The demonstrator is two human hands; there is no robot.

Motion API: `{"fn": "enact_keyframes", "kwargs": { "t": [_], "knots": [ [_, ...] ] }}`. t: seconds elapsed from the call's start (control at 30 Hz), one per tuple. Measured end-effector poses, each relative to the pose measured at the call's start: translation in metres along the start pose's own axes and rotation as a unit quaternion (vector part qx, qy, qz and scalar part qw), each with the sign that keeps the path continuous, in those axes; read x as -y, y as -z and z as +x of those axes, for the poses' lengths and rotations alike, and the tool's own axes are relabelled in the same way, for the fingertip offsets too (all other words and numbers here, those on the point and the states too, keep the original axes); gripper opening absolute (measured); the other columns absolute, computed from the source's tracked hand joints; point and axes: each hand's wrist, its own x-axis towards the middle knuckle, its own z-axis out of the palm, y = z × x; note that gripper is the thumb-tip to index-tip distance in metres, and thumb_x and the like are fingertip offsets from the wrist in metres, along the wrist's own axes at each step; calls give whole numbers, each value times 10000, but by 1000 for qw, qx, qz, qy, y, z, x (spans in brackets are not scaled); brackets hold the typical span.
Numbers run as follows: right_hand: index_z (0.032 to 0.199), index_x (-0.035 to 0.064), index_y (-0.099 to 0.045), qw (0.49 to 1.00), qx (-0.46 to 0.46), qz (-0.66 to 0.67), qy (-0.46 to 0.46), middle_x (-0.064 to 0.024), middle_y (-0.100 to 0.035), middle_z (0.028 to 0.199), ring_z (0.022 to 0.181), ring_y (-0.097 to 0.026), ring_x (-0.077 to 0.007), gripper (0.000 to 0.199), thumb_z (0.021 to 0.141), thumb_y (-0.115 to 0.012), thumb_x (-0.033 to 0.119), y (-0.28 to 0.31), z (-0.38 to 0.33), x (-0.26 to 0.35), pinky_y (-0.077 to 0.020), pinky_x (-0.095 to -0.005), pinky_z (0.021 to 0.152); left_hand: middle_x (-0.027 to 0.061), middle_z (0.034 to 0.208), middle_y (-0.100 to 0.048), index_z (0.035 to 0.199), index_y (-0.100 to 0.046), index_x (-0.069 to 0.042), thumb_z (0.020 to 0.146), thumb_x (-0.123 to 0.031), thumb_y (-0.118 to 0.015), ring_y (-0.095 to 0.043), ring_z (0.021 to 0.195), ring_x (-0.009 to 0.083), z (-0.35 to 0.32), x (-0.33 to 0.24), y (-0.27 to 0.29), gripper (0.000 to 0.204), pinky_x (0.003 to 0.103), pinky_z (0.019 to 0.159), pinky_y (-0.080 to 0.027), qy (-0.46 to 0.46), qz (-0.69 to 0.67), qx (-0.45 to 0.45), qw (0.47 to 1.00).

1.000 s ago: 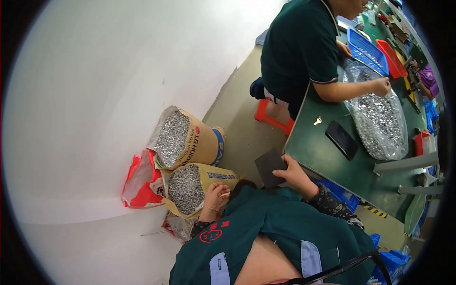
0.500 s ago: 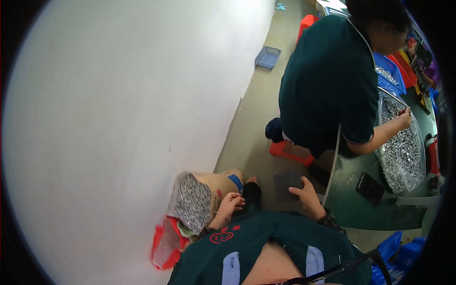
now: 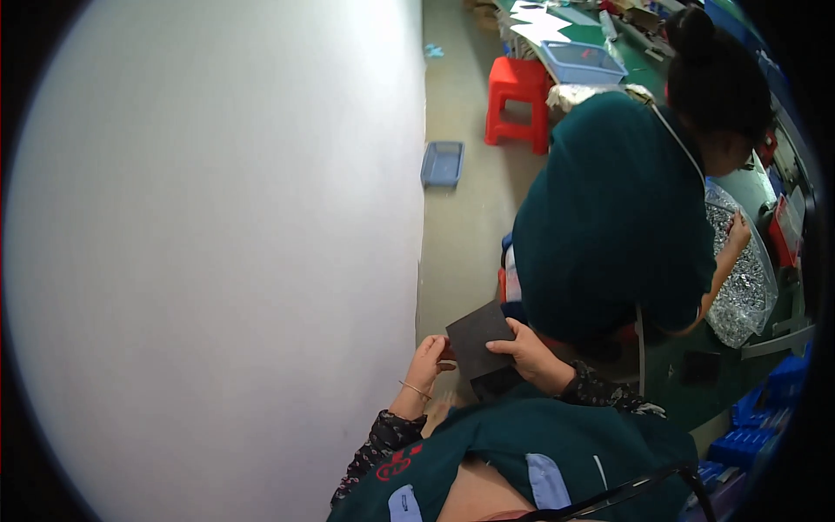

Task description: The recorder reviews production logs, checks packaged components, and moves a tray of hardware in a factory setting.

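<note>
A dark, flat rectangular sheet [image 3: 480,341] is held in front of my body, tilted. My right hand [image 3: 526,352] grips its right side, thumb on top and the other fingers hidden beneath. At the sheet's left edge is my left hand [image 3: 430,357], with a band around the wrist. Its fingers are curled in a pinch against or very close to that edge. Whatever may be between those fingertips is too small or hidden to make out.
To my right sits a co-worker in a green shirt [image 3: 613,217], one hand over a clear bag of small metal parts [image 3: 741,296] on a green table [image 3: 674,374]. A white wall [image 3: 217,261] runs along my left. Ahead are a blue-grey basket [image 3: 444,165] and a red stool [image 3: 519,87].
My view has swung to the right. Both hands have come closer together, and the dark sheet has been raised beside my left hand. The sack of metal parts by the wall has left view.
</note>
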Motion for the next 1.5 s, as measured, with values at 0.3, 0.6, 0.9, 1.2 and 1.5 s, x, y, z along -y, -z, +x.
{"fn": "enact_keyframes", "kwargs": {
  "t": [0.3, 0.6, 0.9, 1.2, 1.5],
  "knots": [
    [984, 5, -392, 991, -70, 67, 89, -66, -490, 846, 764, -503, -137, 340, 698, -567, 60, 4, 129, 74, -437, -255, 661, -31, 711, -495, 813, -484, -75, 785, -137, -463, -446, 616, 40, 170, -153, -32, 71, 183, 530, -368, -50, 124, 69, 989],
    [959, 23, -357, 966, -193, 77, 155, -53, -463, 761, 628, -510, -114, 256, 749, -502, 44, 43, 163, 122, -459, -240, 534, -64, 661, -431, 804, -480, -88, 759, -159, -499, -351, 563, 17, 313, -221, -112, 86, 151, 480, -277, -7, 295, 254, 921],
    [939, 7, -375, 877, -385, 156, 241, -48, -521, 709, 592, -491, -86, 205, 759, -471, 30, 62, 281, 175, -398, -210, 492, -49, 651, -450, 822, -478, -70, 767, -179, -506, -366, 497, 17, 468, -264, -155, 125, 157, 420, -292, 56, 334, 425, 839],
    [980, 1, -410, 918, -292, 134, 232, -24, -523, 754, 598, -474, -54, 259, 750, -499, 77, 96, 430, 334, -385, -175, 517, -26, 636, -450, 823, -462, -45, 776, -147, -485, -380, 480, 29, 603, -406, -180, 115, 162, 417, -316, -14, 286, 357, 889],
    [965, 9, -432, 957, -236, 13, 167, 10, -511, 729, 590, -449, -32, 249, 740, -518, 70, 163, 550, 450, -365, -160, 498, -26, 605, -415, 797, -445, -39, 774, -133, -490, -403, 478, 38, 730, -463, -199, 107, 180, 403, -350, -6, 201, 281, 938]
  ]
}}
